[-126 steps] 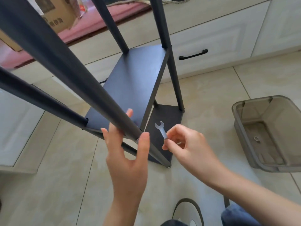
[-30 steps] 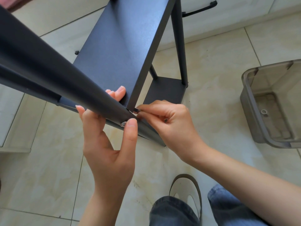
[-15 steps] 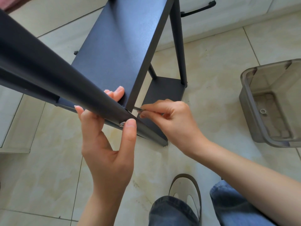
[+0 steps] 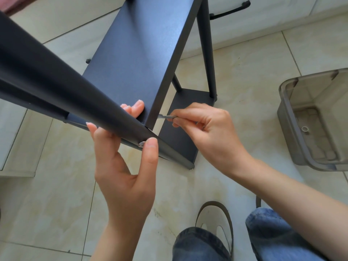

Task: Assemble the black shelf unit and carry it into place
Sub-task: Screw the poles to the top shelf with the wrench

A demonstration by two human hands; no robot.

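The black shelf unit stands on the beige tile floor. The left hand wraps a front leg, thumb beside a bolt head. The right hand has a tight pinch grip on a small wrench, whose head is hidden behind the shelf edge. A grey plastic bin is cut off at right.

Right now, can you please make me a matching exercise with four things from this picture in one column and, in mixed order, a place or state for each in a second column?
Things:
1. left hand
2. wrench
3. plastic bin
4. drawer handle

Places or states:
A. on the floor at the right
B. pinched in the right hand
C. on the white cabinet at the top
D. thumb by a bolt on the shelf post

Pairs: 1-D, 2-B, 3-A, 4-C
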